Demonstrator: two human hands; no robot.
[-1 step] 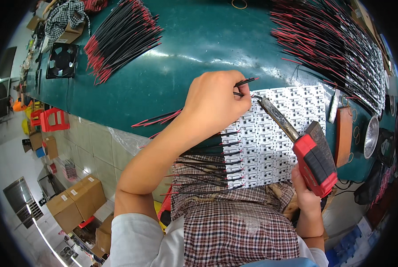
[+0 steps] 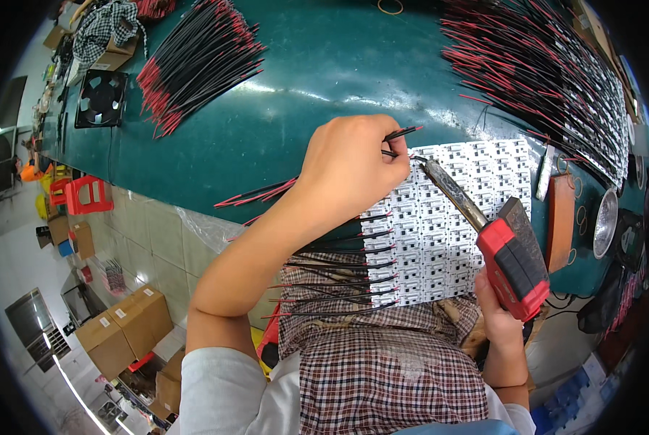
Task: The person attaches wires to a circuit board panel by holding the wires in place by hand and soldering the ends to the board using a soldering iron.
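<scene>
Pinching wires [image 2: 403, 133] by the board's [image 2: 440, 225] far-left corner, my left hand [image 2: 357, 159] risks burns if my right [image 2: 500, 322], clasping iron [image 2: 504, 254], slips.

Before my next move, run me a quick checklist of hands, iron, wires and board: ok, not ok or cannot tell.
1. Left hand pinching black wires: ok.
2. Right hand around the handle of the soldering iron: ok.
3. Iron's tip at the upper-left corner of the white circuit board panel: ok; actual contact, cannot tell.
4. Panel wholly on the green table: not ok, its near edge lies over the plaid apron.
5. Wires along the panel's left edge firmly joined: cannot tell.
</scene>
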